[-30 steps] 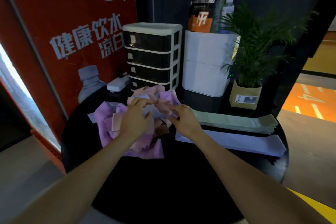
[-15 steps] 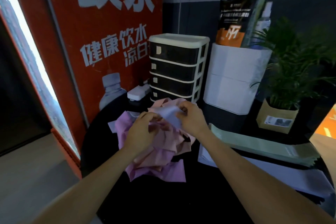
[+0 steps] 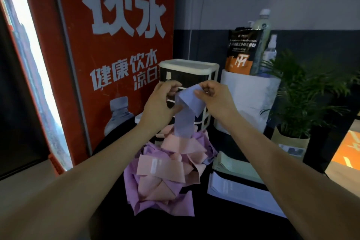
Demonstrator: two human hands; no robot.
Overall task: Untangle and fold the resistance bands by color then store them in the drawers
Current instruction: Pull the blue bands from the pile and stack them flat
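Note:
A pale lavender-blue band [image 3: 184,121] hangs taut from both my hands down into a tangled heap of pink and purple bands [image 3: 165,173] on the black table [image 3: 214,226]. My left hand [image 3: 159,105] pinches the band's upper left side. My right hand [image 3: 216,99] pinches its folded top end. Both hands are raised in front of the black-and-white drawer unit [image 3: 194,72], whose lower drawers they partly hide. Flat folded stacks lie to the right: green bands [image 3: 233,167] and light bluish-white bands [image 3: 239,193].
A white cylindrical container [image 3: 251,91] holding a black-orange pouch, a bottle and a spray bottle stands right of the drawers. A potted plant [image 3: 298,99] is further right. A red poster panel [image 3: 116,45] rises behind the table at left.
Both hands have risen from the heap, drawing the lavender-blue band upward out of the tangle. The view has moved closer and tilted up toward the drawers.

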